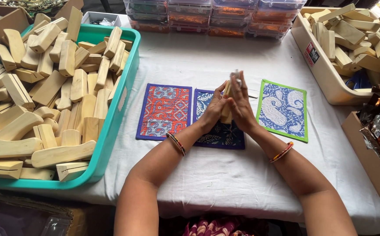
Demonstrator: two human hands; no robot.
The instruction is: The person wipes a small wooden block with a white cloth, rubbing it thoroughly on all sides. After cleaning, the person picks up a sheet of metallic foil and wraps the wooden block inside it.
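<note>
Left hand (214,109) and right hand (241,105), fingers closed around an upright wooden block (227,114); teal crate (111,131) at 9 o'clock. Firm, level palm pressure seems best.

We hold a pale wooden block (227,107) upright between both palms, our left hand (214,109) and right hand (242,107) pressed against its sides above a dark blue printed fabric mat (222,135). Just beside it to the left lies an orange and blue patterned mat (164,111), and to the right a blue paisley mat with green edging (284,109), all on a white tablecloth (225,175). A teal plastic tub (111,131) heaped with wooden blocks sits at our left; a cream plastic tub (325,74) of similar blocks sits at our right. Stacked clear plastic boxes (211,17) line the far edge.
</note>
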